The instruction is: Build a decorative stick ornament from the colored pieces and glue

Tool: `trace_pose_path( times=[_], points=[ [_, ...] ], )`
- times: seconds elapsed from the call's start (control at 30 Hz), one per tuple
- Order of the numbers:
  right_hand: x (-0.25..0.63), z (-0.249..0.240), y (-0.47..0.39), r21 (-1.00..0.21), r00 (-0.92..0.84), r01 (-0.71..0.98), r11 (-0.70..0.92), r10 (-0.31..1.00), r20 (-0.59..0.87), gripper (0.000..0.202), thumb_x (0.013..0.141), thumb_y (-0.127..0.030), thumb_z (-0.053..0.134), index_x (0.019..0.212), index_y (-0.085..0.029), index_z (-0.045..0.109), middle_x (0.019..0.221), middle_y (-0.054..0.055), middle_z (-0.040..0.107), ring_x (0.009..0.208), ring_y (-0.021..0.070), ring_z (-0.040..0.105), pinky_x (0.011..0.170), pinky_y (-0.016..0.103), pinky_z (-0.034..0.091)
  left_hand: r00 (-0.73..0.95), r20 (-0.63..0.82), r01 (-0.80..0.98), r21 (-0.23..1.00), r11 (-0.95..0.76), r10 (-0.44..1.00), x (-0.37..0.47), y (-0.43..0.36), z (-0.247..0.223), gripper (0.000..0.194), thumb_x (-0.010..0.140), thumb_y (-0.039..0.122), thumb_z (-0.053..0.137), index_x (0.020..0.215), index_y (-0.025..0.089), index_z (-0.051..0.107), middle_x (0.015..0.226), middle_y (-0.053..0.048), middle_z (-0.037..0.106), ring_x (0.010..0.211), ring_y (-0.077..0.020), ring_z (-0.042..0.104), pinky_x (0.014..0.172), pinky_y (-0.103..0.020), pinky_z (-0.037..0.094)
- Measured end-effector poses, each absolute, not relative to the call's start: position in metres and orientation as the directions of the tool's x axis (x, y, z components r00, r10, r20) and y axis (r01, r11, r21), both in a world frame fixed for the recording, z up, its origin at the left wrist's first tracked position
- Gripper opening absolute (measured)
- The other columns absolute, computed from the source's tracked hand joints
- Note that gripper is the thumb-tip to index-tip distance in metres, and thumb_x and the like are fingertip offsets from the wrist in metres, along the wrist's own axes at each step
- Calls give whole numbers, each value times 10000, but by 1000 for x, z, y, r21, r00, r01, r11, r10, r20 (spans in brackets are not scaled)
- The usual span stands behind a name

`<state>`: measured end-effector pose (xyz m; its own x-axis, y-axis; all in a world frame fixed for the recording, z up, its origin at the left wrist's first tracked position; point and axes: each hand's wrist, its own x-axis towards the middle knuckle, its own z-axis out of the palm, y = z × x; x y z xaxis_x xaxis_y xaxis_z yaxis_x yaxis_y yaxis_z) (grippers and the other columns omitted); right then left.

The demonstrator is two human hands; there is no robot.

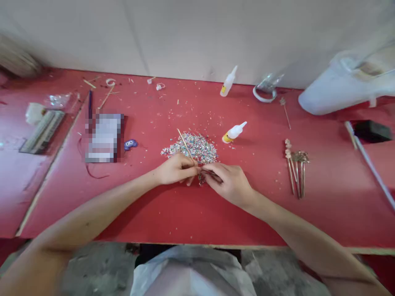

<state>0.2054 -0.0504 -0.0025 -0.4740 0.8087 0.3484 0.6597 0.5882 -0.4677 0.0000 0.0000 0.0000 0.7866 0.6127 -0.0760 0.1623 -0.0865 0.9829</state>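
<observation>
On the red table lies a heap of small multicoloured glittery pieces. At its near edge my left hand is closed round a thin golden stick, which slants up and to the left over the heap. My right hand meets the left fingertips and pinches a dark brown thin item, partly hidden by the fingers. A small ornament hangs between the hands, too small to make out. Just behind the right hand stands a glue bottle with a yellow label.
Decorated sticks lie to the right, near a black block. Farther back are a second bottle, a white ring and a white bucket. On the left are a blurred-out rectangular object and a blue trinket.
</observation>
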Motion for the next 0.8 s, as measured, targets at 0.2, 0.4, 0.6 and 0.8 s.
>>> trace_pose_path(
  times=[0.2, 0.4, 0.6, 0.8],
  points=[
    [207, -2, -52, -421, -473, 683, 597, 800, 368, 92, 874, -171, 560, 939, -174, 626, 741, -3, 727, 513, 90, 605, 501, 201, 400, 781, -69, 152, 985, -82, 620, 0, 0, 1, 418, 927, 244, 496, 534, 127, 573, 491, -19, 606, 408, -50, 498, 459, -150, 409],
    [207, -2, -53, -391, -487, 685, 615, 786, 382, 116, 878, -175, 554, 976, -183, 616, 777, 5, 751, 602, 122, 682, 534, 210, 432, 789, -57, 143, 985, -92, 611, 1, 0, 3, 418, 927, 245, 494, 532, 129, 569, 488, -20, 609, 406, -49, 500, 453, -147, 404],
    [207, -4, -54, -435, -466, 685, 585, 810, 356, 125, 867, -172, 550, 970, -192, 616, 766, -1, 751, 538, 103, 643, 526, 204, 422, 788, -45, 135, 986, -101, 614, 1, 0, 3, 419, 933, 253, 490, 541, 129, 576, 482, -21, 606, 399, -49, 499, 449, -145, 406],
    [207, -3, -54, -491, -439, 672, 555, 832, 340, 124, 856, -159, 547, 952, -192, 619, 735, -3, 734, 549, 96, 632, 537, 188, 412, 793, -22, 128, 983, -131, 609, 0, 1, 3, 429, 938, 255, 489, 537, 131, 580, 486, -21, 612, 402, -51, 501, 462, -149, 412]
  ],
)
